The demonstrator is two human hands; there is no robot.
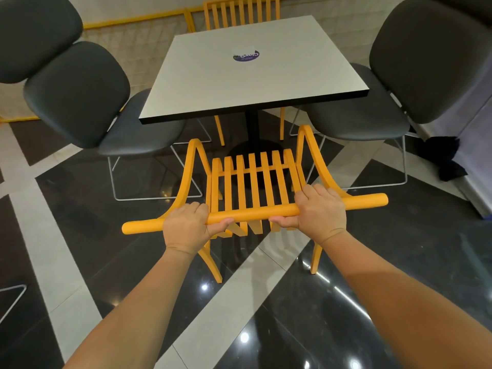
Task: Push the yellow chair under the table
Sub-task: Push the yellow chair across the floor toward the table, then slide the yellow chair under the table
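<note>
A yellow slatted chair stands in front of me, facing the table, its round top rail running across the view. My left hand is closed around the rail left of centre. My right hand is wrapped over the rail right of centre. The square white table with a black edge and a black centre post stands just beyond the chair. The front of the seat sits near the table's near edge, close to the post's base. The chair's rear legs rest on the glossy floor.
Two black padded chairs flank the table left and right on thin white wire frames. A second yellow chair stands at the table's far side. A dark cloth lies on a bench at right. The floor is shiny black and white tile.
</note>
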